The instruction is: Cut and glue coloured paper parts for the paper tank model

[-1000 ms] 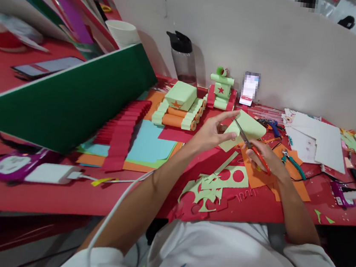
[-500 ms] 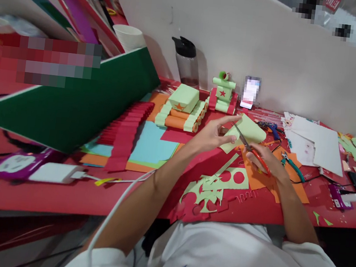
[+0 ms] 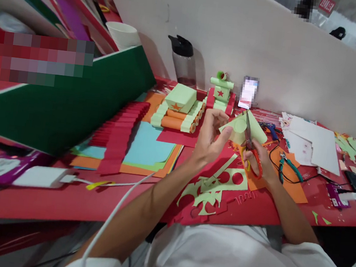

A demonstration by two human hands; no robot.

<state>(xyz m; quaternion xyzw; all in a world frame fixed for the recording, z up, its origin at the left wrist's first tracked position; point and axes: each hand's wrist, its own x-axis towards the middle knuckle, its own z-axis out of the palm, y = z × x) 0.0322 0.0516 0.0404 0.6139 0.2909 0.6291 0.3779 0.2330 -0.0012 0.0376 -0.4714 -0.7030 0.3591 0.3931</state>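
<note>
My right hand grips red-orange-handled scissors, fingers in the handles and blades pointing up. The blades cross in front of a curled sheet of light green paper. A round shape shows on that sheet, left of the blades; I cannot tell whether it is drawn or cut. At the sheet's left corner is my left hand, thumb apart from curled fingers, nothing plainly held between them. Below both hands lie light green paper offcuts with round holes.
Behind stand a green and orange paper model, a smaller star-marked model, a phone and a bottle. Pleated red paper and a green board are left. A glue gun and pliers lie right.
My left hand has drawn back from the sheet, its extended index finger now curled. The scissors have turned more upright in my right hand. The view has shifted slightly.
</note>
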